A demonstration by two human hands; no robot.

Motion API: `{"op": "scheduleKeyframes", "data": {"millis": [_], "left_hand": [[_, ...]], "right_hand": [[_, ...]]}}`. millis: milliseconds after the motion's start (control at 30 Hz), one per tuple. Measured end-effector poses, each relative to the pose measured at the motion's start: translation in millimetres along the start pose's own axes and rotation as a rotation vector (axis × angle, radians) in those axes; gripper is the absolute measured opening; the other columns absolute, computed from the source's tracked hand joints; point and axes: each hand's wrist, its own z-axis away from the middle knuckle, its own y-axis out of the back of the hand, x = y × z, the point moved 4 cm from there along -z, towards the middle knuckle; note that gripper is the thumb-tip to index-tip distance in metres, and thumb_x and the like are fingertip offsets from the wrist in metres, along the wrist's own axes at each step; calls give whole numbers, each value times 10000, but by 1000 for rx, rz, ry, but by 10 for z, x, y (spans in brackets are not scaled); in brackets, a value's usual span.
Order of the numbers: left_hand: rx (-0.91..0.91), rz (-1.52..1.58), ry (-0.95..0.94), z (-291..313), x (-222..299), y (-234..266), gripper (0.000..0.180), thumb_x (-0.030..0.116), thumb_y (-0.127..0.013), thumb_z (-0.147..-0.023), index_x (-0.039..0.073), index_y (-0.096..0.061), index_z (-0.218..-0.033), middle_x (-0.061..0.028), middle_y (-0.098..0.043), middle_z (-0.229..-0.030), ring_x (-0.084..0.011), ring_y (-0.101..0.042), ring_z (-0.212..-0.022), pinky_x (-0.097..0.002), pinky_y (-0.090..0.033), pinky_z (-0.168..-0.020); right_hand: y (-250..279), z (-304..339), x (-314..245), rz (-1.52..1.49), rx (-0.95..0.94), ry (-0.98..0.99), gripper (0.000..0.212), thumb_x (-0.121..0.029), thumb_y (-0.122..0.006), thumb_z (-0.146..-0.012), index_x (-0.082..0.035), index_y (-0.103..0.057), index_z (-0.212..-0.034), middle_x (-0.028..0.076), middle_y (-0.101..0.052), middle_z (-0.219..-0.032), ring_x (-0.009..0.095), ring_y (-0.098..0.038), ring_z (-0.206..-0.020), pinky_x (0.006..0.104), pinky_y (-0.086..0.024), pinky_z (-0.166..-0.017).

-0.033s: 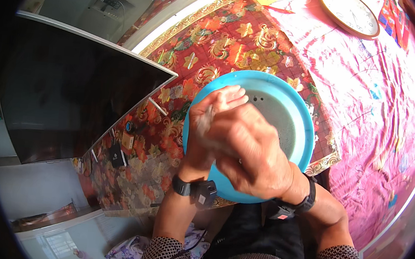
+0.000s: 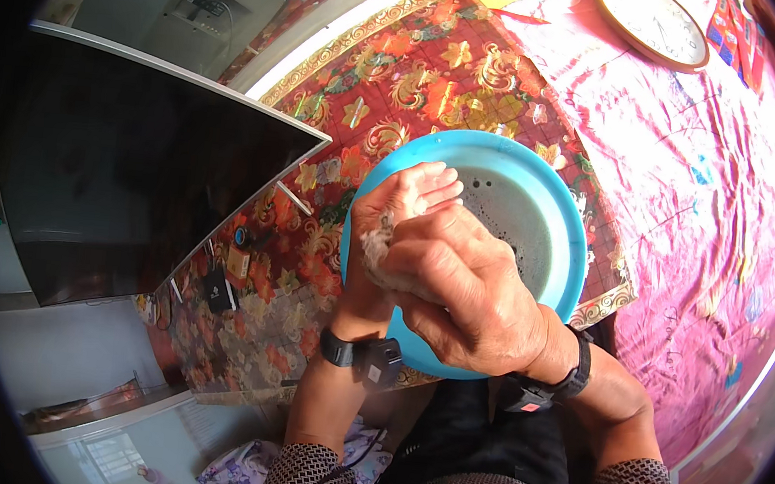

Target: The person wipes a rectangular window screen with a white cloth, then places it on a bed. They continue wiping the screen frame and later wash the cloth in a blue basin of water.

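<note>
A round blue basin [image 2: 575, 235] holds cloudy greyish water [image 2: 524, 212] with dark bubbles on it. Over its left side my left hand [image 2: 396, 198] is raised, palm inward, its visible fingers stretched out. My right hand [image 2: 471, 286] crosses in front of it, fingers curled closed around a pale grey, fluffy wad [image 2: 375, 252]. That wad presses against the thumb side of my left hand. Whether it is cloth or scrubbing fibre I cannot make out. Part of my left palm is hidden behind my right hand.
Beneath the basin lies a red floral cover [image 2: 410, 87]. A large dark screen [image 2: 144, 175] stands at the left. To the right spreads a pink cloth [image 2: 692, 232], with a round wall clock [image 2: 653, 26] at its far end. Small boxes [image 2: 236, 261] lie near the screen.
My right hand has shifted very slightly, and more of the grey wad shows beside my left hand. More dark bubbles are visible on the water.
</note>
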Motion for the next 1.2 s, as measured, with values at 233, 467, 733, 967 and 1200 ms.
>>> {"op": "scheduleKeyframes", "data": {"millis": [233, 467, 733, 967, 1200], "left_hand": [[-169, 626, 79, 206, 18, -317, 995, 785, -349, -1161, -56, -506, -1668, -189, -643, -1604, -317, -593, -1509, -447, -425, -1299], [-161, 443, 35, 223, 188, -317, 1267, 954, -202, -1050, -95, -310, -1751, -410, -461, -1700, -531, -482, -1581, -625, -332, -1360], [-177, 613, 37, 338, 124, -342, 1307, 1002, -204, -1003, -50, -344, -1767, -381, -426, -1747, -497, -446, -1624, -600, -305, -1377], [-200, 696, 30, 434, -87, -314, 1301, 1001, -316, -1002, -69, -385, -1740, -295, -476, -1742, -425, -439, -1636, -565, -318, -1380], [-159, 384, 148, 390, -175, -478, 1202, 920, -293, -1077, -62, -266, -1771, -315, -401, -1778, -405, -413, -1661, -562, -281, -1403]], "right_hand": [[273, 56, 436, 482, 172, -291, 373, 42, -734, -900, 21, -719, -1272, 186, -691, -1082, 416, -697, -1001, 492, -580, -863], [-84, 353, 14, 2, -58, -174, 432, -13, -801, -817, 19, -705, -1238, 200, -667, -1170, 441, -681, -1028, 504, -583, -877], [146, 356, -12, 348, -157, -16, 440, -9, -806, -777, 17, -745, -1212, 174, -693, -1137, 390, -694, -969, 483, -607, -822], [480, 187, 148, 413, 184, -221, 376, 132, -727, -877, 32, -665, -1235, 187, -702, -1104, 345, -729, -993, 433, -603, -864], [39, 88, -99, 101, -94, -31, 510, -94, -836, -848, 39, -682, -1316, 168, -699, -1199, 389, -709, -1026, 444, -604, -931]]}}
